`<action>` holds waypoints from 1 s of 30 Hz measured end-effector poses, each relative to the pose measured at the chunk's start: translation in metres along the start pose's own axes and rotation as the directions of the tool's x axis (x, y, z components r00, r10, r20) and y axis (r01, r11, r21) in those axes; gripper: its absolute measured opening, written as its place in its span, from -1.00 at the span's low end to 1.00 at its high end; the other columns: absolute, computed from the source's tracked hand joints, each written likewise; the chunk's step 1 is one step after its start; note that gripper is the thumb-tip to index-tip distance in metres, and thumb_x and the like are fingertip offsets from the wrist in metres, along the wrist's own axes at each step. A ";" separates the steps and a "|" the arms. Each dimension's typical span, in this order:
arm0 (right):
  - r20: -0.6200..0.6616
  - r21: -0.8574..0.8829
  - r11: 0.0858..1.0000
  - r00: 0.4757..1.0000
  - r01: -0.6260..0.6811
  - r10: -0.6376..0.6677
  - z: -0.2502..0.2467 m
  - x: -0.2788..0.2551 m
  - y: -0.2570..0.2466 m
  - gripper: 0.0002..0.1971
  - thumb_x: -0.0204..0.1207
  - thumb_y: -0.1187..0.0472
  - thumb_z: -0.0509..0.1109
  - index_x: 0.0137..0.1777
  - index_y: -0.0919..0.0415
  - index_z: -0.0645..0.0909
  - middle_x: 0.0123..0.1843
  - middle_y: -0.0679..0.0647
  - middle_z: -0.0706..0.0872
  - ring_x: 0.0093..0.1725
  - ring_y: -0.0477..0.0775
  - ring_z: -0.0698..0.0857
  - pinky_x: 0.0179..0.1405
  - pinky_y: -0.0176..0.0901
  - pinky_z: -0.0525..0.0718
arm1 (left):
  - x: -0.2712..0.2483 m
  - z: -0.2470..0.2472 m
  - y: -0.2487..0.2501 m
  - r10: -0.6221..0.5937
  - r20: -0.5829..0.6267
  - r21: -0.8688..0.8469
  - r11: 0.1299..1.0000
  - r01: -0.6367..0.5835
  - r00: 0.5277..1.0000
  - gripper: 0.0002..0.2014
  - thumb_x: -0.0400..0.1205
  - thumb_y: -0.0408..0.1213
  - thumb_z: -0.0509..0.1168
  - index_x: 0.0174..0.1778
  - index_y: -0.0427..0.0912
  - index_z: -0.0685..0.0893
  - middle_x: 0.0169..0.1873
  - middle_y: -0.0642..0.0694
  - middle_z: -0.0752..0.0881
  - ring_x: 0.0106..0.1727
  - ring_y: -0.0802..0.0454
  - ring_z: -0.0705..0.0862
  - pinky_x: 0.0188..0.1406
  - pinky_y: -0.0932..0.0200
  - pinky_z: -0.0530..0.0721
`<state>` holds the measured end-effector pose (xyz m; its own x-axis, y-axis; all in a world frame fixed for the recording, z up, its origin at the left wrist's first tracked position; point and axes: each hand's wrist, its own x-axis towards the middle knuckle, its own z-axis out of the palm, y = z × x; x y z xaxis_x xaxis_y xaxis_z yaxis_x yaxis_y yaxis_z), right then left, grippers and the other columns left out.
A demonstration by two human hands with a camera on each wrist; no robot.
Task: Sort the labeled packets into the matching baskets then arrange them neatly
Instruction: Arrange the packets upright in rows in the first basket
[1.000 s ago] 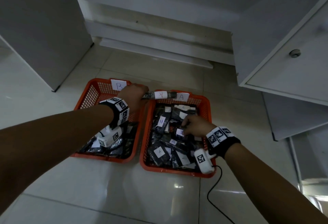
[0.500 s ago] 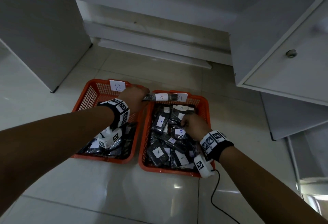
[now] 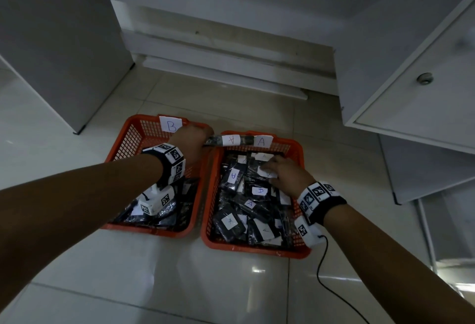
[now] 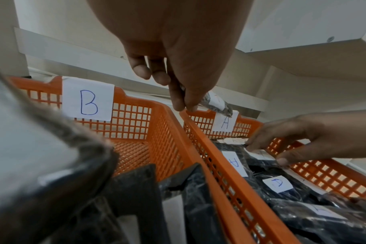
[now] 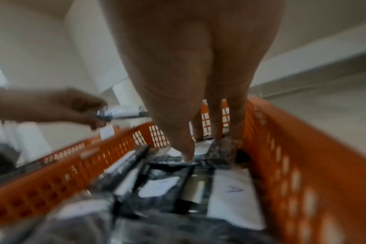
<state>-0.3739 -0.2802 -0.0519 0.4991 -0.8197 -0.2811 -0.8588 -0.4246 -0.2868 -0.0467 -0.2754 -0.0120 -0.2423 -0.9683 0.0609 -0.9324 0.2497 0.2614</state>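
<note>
Orange plastic mesh forms two baskets set side by side, almost touching, on a pale tiled floor (image 3: 180,272). The left basket (image 3: 123,141) carries a paper label marked B (image 3: 170,124) on its far rim; the right basket (image 3: 290,149) carries a label marked A (image 3: 262,141). Both hold dark, shiny plastic-wrapped packets with small white tags. In the right basket the packets (image 3: 244,210) lie jumbled and overlapping, and the tags that can be read all show A. The left basket's packets (image 3: 180,210) sit in its near half; their letters cannot be read.

The left hand (image 3: 191,141) hovers over the far end of the two baskets. Its thumb and fingertips pinch one end of a packet tagged A (image 3: 230,140), which sticks out sideways just above the far rim of the A basket. The right hand (image 3: 284,172) reaches into the far part of the A basket, fingers extended and spread, fingertips (image 5: 188,153) pressing on packets there. It grips nothing.

The sorting step seems to be in hand: an A packet is being brought to its matching basket while the right hand tidies or clears a spot. The next move likely calls for lowering the held packet into that spot, tag up, and releasing it flat among the others.
</note>
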 end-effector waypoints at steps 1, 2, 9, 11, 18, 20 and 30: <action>0.015 -0.022 1.000 1.000 0.014 -0.014 -0.001 0.001 0.000 -0.51 0.67 0.22 0.47 0.58 -0.08 0.62 0.44 -0.02 0.59 0.39 0.14 0.57 0.41 0.05 0.63 | 0.000 0.000 0.000 0.000 0.003 0.003 1.000 0.000 1.000 -0.87 0.62 -0.11 0.39 -0.11 -0.07 0.62 -0.17 -0.05 0.70 -0.18 -0.08 0.68 -0.27 0.11 0.56; 0.020 -0.048 0.999 1.000 0.024 -0.023 -0.001 0.003 -0.001 -0.49 0.66 0.28 0.46 0.58 -0.09 0.61 0.43 -0.02 0.59 0.37 0.14 0.57 0.38 0.04 0.65 | 0.000 0.001 0.000 -0.001 0.003 0.004 1.000 0.001 1.000 -0.86 0.62 -0.11 0.40 -0.10 -0.08 0.62 -0.17 -0.06 0.70 -0.19 -0.09 0.68 -0.27 0.11 0.56; -0.009 -0.126 0.984 0.992 0.124 -0.126 -0.016 -0.002 -0.020 -0.72 0.59 0.25 0.47 0.28 0.03 0.66 0.27 0.05 0.59 0.23 0.16 0.59 0.11 0.09 0.74 | 0.002 0.005 -0.003 0.014 -0.006 0.019 1.000 -0.014 1.000 -0.86 0.60 -0.15 0.42 -0.06 -0.11 0.65 -0.16 -0.08 0.71 -0.19 -0.12 0.69 -0.29 0.11 0.55; 0.069 0.031 0.993 0.991 0.110 -0.112 -0.019 -0.014 -0.031 -0.86 0.61 0.14 0.48 0.12 0.04 0.64 0.04 -0.04 0.67 0.04 0.11 0.69 -0.05 0.03 0.74 | 0.002 0.006 -0.007 0.012 0.001 0.015 1.000 -0.012 1.000 -0.86 0.60 -0.13 0.41 -0.06 -0.08 0.63 -0.17 -0.06 0.71 -0.19 -0.13 0.70 -0.27 0.07 0.63; 0.368 0.028 0.999 0.930 -0.029 0.017 0.004 -0.042 -0.059 -0.48 0.39 -0.28 0.68 0.11 0.10 0.71 -0.03 0.00 0.77 -0.11 -0.03 0.73 -0.07 0.01 0.79 | 0.003 0.009 -0.013 -0.018 0.031 -0.019 1.000 0.019 0.999 -0.91 0.63 -0.09 0.34 -0.08 0.00 0.60 -0.20 0.00 0.72 -0.23 -0.06 0.71 -0.25 0.00 0.74; 0.357 0.084 0.994 0.933 -0.072 0.038 0.010 -0.043 -0.061 -0.53 0.39 -0.14 0.72 0.10 0.16 0.72 0.03 0.07 0.77 -0.06 0.01 0.73 -0.11 -0.03 0.74 | 0.003 0.008 -0.011 -0.009 0.024 -0.014 1.000 0.010 1.000 -0.90 0.63 -0.12 0.37 -0.08 -0.03 0.62 -0.20 -0.02 0.72 -0.23 -0.08 0.70 -0.26 0.02 0.71; 0.086 0.061 0.994 0.993 -0.089 0.084 -0.031 -0.037 -0.008 -0.51 0.35 -0.06 0.74 0.26 -0.03 0.73 0.24 -0.07 0.62 0.25 0.03 0.59 0.20 0.00 0.68 | 0.005 0.006 -0.011 -0.014 0.020 -0.020 1.000 0.015 1.000 -0.91 0.59 -0.16 0.39 -0.12 -0.01 0.60 -0.22 -0.03 0.72 -0.24 -0.09 0.71 -0.28 0.06 0.70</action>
<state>-0.3890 -0.2577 -0.0109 0.4336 -0.8161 -0.3821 -0.8912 -0.3255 -0.3160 -0.0392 -0.2831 -0.0207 -0.2342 -0.9714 0.0381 -0.9303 0.2353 0.2814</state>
